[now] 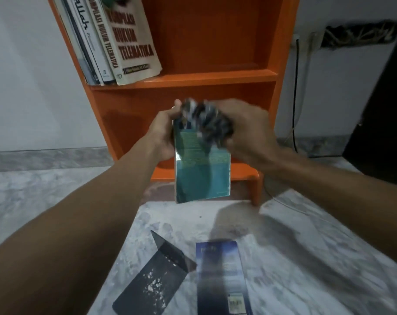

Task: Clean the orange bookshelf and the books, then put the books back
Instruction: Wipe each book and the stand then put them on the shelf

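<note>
Gripping a glossy teal paperback book (202, 176) by its upper left edge with the left hand (164, 133), fingers curled round that side and thumb showing at the top corner. Clutching a crumpled dark grey cloth (207, 123) in the right hand (245, 130) and pressing it against the top of the teal cover, both blurred there. Holding the book upright in the air, a block of small print facing the camera, in front of the lower compartment of the orange wooden bookshelf (215, 76) and above the grey marbled tile floor (45, 189). Working with the two hands close together at the book's upper end, one on each side. Leaning at the left end of the upper shelf: a thick cream book (134, 42) with brown lettering, tilted against thinner white books (90, 42). Lying flat on the floor near the camera: a dark blue book (222, 280) with a barcode label and, just beside it on the left, a black flat cover (152, 278) flecked with white, one edge folded up. Hanging down the white wall (340, 76) right of the bookshelf: a black cable (295, 87).
</note>
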### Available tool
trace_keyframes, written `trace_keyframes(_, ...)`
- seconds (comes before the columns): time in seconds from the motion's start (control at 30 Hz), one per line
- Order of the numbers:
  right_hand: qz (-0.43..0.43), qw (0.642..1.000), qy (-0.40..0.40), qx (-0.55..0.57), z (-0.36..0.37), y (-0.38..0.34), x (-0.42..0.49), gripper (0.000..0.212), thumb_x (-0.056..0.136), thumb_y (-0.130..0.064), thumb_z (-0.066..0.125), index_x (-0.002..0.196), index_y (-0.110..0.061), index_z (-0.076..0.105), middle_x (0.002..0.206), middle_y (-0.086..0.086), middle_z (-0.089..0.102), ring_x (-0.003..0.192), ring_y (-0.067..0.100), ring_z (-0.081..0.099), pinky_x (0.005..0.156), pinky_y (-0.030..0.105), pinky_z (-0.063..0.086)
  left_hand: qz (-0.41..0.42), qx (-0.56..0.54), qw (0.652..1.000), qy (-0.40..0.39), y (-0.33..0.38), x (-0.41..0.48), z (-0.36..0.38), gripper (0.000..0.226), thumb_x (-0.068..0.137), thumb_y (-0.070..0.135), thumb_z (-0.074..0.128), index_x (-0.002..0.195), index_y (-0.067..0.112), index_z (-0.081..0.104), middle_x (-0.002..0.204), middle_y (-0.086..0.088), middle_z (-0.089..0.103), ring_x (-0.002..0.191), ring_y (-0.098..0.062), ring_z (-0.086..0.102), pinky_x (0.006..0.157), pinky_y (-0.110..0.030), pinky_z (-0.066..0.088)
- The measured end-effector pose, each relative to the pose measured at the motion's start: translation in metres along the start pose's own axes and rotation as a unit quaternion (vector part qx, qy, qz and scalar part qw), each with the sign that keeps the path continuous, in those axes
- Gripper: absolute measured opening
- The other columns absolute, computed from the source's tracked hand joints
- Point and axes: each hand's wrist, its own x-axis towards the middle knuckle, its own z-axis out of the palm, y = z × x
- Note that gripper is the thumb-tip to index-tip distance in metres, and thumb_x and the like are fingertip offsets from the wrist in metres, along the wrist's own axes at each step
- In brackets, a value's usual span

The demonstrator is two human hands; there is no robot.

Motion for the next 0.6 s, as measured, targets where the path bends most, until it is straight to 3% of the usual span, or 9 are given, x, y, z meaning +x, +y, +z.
trace_keyframes(0.07, 0.051, 0.998, 0.031, -0.020, 0.003, 0.001, 0.025, 0.050, 0.079, -0.006, 0.069, 0.128, -0.011, 0.061, 0.122, 0.011, 0.065, 0.114, 0.029, 0.059, 0.093, 0.042, 0.051, 0.008, -0.013, 1.000, -0.021, 0.002, 0.000, 0.009, 0.050, 0.099, 0.050, 0.042, 0.118, 0.009, 0.065, 0.105, -0.012, 0.072, 0.086, -0.027, 0.070, 0.076, -0.037, 0.055)
trace_keyframes(0.17, -0.009, 0.994, -0.081, -0.075, 0.035, -0.001, -0.022, 0.058, 0.077, -0.005, 0.058, 0.134, -0.014, 0.055, 0.143, 0.016, 0.048, 0.136, 0.037, 0.039, 0.111, 0.055, 0.034, 0.014, -0.003, 1.000, -0.007, 0.005, 0.000, 0.015, 0.051, 0.098, 0.053, 0.040, 0.105, 0.010, 0.067, 0.099, -0.011, 0.073, 0.088, -0.027, 0.071, 0.079, -0.038, 0.057)
trace_keyframes(0.23, -0.137, 0.973, -0.175, -0.063, 0.050, -0.002, -0.077, 0.050, 0.074, -0.001, 0.063, 0.121, -0.017, 0.064, 0.133, 0.013, 0.058, 0.127, 0.034, 0.050, 0.104, 0.051, 0.044, 0.030, -0.005, 0.999, 0.026, 0.005, 0.001, 0.012, 0.055, 0.097, 0.054, 0.044, 0.114, 0.007, 0.067, 0.110, -0.015, 0.072, 0.097, -0.033, 0.071, 0.083, -0.046, 0.057)
trace_keyframes(0.27, -0.171, 0.955, -0.242, -0.030, 0.051, 0.000, -0.096, 0.041, 0.074, -0.003, 0.066, 0.112, -0.019, 0.069, 0.119, 0.006, 0.066, 0.114, 0.026, 0.059, 0.091, 0.044, 0.054, 0.045, -0.009, 0.998, 0.048, 0.004, 0.001, 0.010, 0.051, 0.097, 0.051, 0.047, 0.111, 0.006, 0.068, 0.108, -0.014, 0.073, 0.094, -0.033, 0.072, 0.081, -0.048, 0.058)
trace_keyframes(0.33, -0.146, 0.939, -0.311, 0.014, 0.039, 0.002, -0.103, 0.031, 0.072, -0.006, 0.070, 0.100, -0.018, 0.072, 0.098, -0.001, 0.071, 0.091, 0.021, 0.067, 0.074, 0.031, 0.055, 0.086, 0.010, 0.989, 0.118, 0.004, 0.006, 0.005, 0.039, 0.096, 0.043, 0.055, 0.098, 0.006, 0.069, 0.095, -0.011, 0.075, 0.087, -0.030, 0.073, 0.078, -0.048, 0.060)
trace_keyframes(0.4, -0.026, 0.963, -0.262, 0.057, 0.021, 0.005, -0.077, 0.028, 0.075, -0.001, 0.070, 0.099, -0.013, 0.073, 0.093, 0.006, 0.072, 0.086, 0.027, 0.068, 0.076, 0.041, 0.057, 0.141, 0.070, 0.970, 0.186, 0.003, 0.019, -0.003, 0.032, 0.094, 0.039, 0.060, 0.085, 0.009, 0.066, 0.087, -0.011, 0.071, 0.082, -0.027, 0.070, 0.082, -0.048, 0.057)
trace_keyframes(0.47, 0.061, 0.987, -0.088, 0.116, -0.002, 0.010, -0.035, 0.025, 0.076, -0.001, 0.066, 0.098, -0.011, 0.073, 0.092, 0.011, 0.072, 0.086, 0.033, 0.068, 0.078, 0.047, 0.057, 0.185, 0.114, 0.950, 0.226, -0.001, 0.025, -0.010, 0.036, 0.093, 0.040, 0.057, 0.070, 0.013, 0.060, 0.077, -0.009, 0.064, 0.071, -0.023, 0.062, 0.072, -0.043, 0.055)
trace_keyframes(0.53, 0.079, 0.990, 0.086, 0.081, -0.027, 0.022, 0.013, 0.031, 0.075, -0.009, 0.059, 0.103, -0.002, 0.071, 0.098, 0.018, 0.071, 0.091, 0.038, 0.067, 0.082, 0.045, 0.054, 0.211, 0.139, 0.934, 0.253, -0.011, 0.030, -0.012, 0.047, 0.093, 0.046, 0.055, 0.055, 0.018, 0.050, 0.061, -0.002, 0.055, 0.060, -0.017, 0.051, 0.061, -0.034, 0.043)
trace_keyframes(0.6, 0.126, 0.982, 0.119, 0.081, -0.035, 0.029, 0.045, 0.042, 0.076, -0.015, 0.053, 0.112, 0.001, 0.068, 0.109, 0.021, 0.068, 0.102, 0.038, 0.064, 0.090, 0.048, 0.051, 0.228, 0.130, 0.923, 0.280, -0.019, 0.034, -0.007, 0.055, 0.095, 0.048, 0.054, 0.049, 0.020, 0.042, 0.051, 0.004, 0.045, 0.052, -0.013, 0.041, 0.057, -0.032, 0.034)
